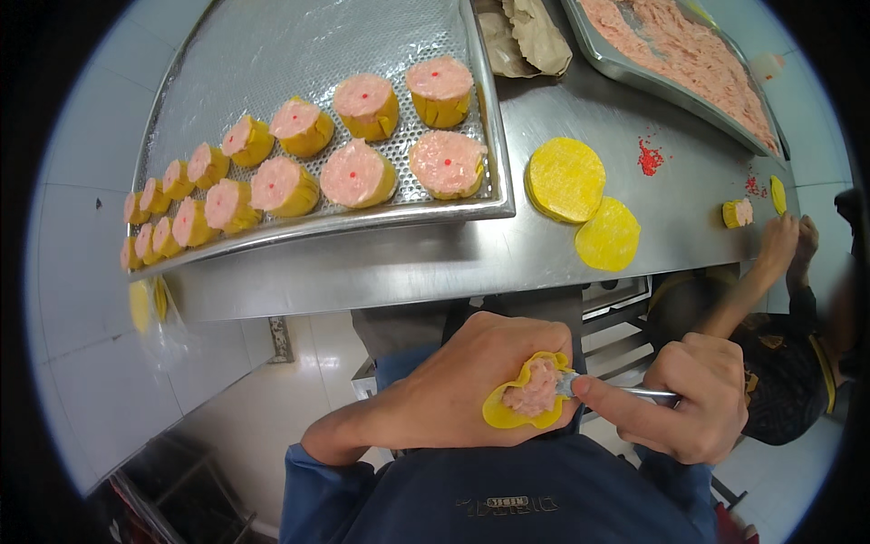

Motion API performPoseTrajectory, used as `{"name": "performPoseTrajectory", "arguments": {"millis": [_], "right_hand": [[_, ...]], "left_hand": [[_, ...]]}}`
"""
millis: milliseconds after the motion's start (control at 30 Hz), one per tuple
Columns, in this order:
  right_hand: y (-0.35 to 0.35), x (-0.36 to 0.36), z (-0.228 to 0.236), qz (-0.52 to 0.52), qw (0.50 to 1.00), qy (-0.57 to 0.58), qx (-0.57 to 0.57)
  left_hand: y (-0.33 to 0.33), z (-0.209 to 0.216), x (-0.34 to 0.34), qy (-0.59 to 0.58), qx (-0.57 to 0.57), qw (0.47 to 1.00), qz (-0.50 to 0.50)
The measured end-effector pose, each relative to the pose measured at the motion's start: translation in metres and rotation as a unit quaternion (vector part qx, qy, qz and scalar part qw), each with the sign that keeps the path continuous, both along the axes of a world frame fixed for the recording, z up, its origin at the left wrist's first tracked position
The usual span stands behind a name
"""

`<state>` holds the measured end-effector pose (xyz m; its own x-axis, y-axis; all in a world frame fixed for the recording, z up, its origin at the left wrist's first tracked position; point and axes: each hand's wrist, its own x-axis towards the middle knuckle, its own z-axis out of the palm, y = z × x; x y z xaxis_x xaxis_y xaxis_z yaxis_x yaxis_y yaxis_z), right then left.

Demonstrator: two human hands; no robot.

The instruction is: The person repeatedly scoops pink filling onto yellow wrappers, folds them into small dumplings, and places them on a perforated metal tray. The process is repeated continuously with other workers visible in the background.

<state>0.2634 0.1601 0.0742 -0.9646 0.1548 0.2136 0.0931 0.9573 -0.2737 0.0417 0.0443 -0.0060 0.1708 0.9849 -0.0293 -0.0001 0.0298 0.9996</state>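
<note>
My left hand [453,376] is closed around a dumpling, cupping its ruffled yellow wrapper [501,415] in front of my torso. Pink minced filling [533,392] fills the wrapper's open top. In my right hand [693,394] is the metal handle [649,393] of a slim spreading tool. Its tip touches the filling at the wrapper's right edge, and my index finger extends along it. The exact shape of the tip is hidden by filling.
A perforated metal tray [501,181] bears rows of open-topped dumplings [358,174] with red dots. Right of it are yellow wrappers [566,179], red bits [649,156], crumpled brown paper [535,36] and a pan [652,104] of pink filling. A co-worker's hands [781,243] are at far right, near another dumpling [736,214].
</note>
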Motion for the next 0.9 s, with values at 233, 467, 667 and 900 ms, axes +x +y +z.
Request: {"name": "performPoseTrajectory", "arguments": {"millis": [233, 467, 667, 900], "right_hand": [[0.0, -0.008, 0.008, 0.037, 0.999, -0.02, 0.006], [0.017, 0.001, 0.003, 0.054, 0.998, 0.024, -0.013], [0.018, 0.001, -0.02, 0.081, 0.984, 0.152, -0.042], [0.016, 0.011, -0.019, -0.007, 0.988, 0.144, -0.059]], "left_hand": [[-0.003, 0.01, -0.001, 0.063, -0.012, 0.997, -0.036], [-0.008, 0.015, -0.019, 0.093, -0.005, 0.995, -0.018], [-0.004, 0.006, -0.01, 0.05, 0.021, 0.998, -0.023], [-0.012, 0.006, -0.013, -0.036, -0.028, 0.998, 0.043]]}}
